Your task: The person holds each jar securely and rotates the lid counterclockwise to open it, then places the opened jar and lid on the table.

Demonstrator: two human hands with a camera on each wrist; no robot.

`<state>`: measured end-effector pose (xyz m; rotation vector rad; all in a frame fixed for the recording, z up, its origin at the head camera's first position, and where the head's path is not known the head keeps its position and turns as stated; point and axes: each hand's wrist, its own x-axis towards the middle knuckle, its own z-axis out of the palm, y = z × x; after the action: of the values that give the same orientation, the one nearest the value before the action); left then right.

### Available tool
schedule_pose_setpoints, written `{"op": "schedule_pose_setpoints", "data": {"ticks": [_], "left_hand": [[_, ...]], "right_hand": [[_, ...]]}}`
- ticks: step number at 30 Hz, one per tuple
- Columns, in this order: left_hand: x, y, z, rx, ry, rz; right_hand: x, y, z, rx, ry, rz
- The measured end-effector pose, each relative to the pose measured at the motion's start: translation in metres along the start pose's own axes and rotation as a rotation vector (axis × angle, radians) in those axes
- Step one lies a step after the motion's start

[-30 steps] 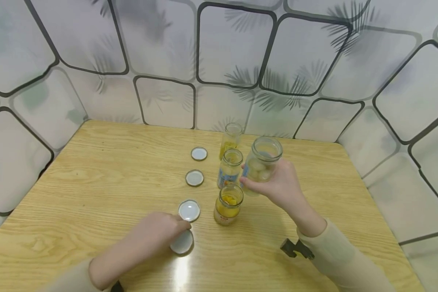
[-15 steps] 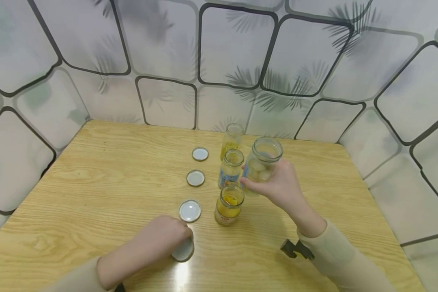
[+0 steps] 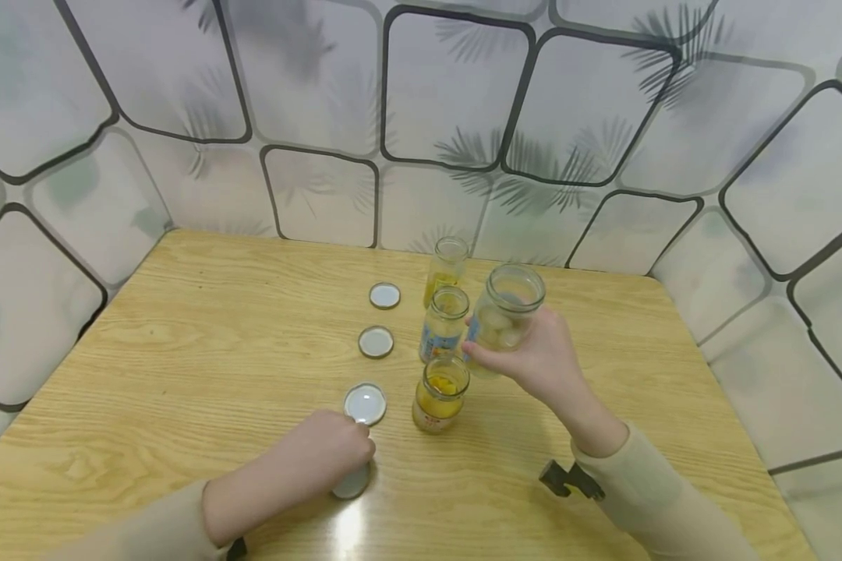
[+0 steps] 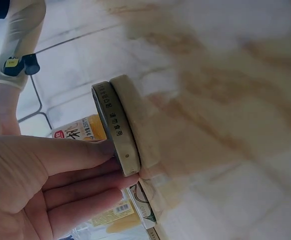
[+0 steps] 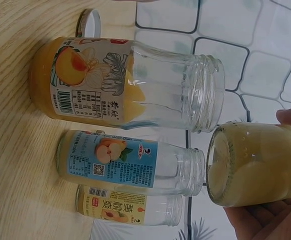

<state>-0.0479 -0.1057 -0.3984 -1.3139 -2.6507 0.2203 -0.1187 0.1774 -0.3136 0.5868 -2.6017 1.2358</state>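
Observation:
My right hand (image 3: 529, 354) grips an open glass jar (image 3: 498, 323) with pale, rounded fruit pieces in cloudy liquid, held upright above the table. The right wrist view shows the base of this jar (image 5: 255, 162). My left hand (image 3: 316, 452) is at the front, thumb and fingertips pinching the edge of the nearest metal jar lid (image 3: 351, 485). In the left wrist view, printing runs along the rim of that lid (image 4: 118, 127); in the head view the hand covers its upper part. Beside the held jar stand an open jar of yellow fruit (image 3: 438, 405) and a blue-labelled jar (image 3: 438, 343).
Behind these stands a taller-looking open jar (image 3: 440, 284) with yellow contents. Left of the jars, three more lids lie in a line: a near lid (image 3: 365, 403), a middle lid (image 3: 376, 341) and a far lid (image 3: 384, 295). Patterned walls (image 3: 323, 195) border the wooden table (image 3: 203, 343).
My left hand has shifted a little to the right, over the nearest lid, covering more of its upper part. My right hand and its jar stay nearly still.

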Motion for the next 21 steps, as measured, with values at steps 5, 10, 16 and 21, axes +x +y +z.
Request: {"op": "schedule_pose_setpoints", "data": {"ticks": [5, 10, 16, 21], "left_hand": [[0.0014, -0.0001, 0.0001, -0.003, 0.001, 0.011], [0.0024, -0.0011, -0.0001, -0.014, 0.002, 0.006], [0.0017, -0.0024, -0.0021, -0.012, 0.025, 0.004], [0.0013, -0.0028, -0.0022, -0.004, 0.026, 0.005]], "right_hand": [[-0.001, -0.0003, -0.0002, 0.003, -0.001, 0.003], [-0.0005, -0.0001, -0.0002, 0.012, -0.002, 0.006], [-0.0005, -0.0022, -0.0024, 0.012, -0.001, 0.026], [-0.0018, -0.006, -0.006, 0.031, 0.002, 0.035]]}}
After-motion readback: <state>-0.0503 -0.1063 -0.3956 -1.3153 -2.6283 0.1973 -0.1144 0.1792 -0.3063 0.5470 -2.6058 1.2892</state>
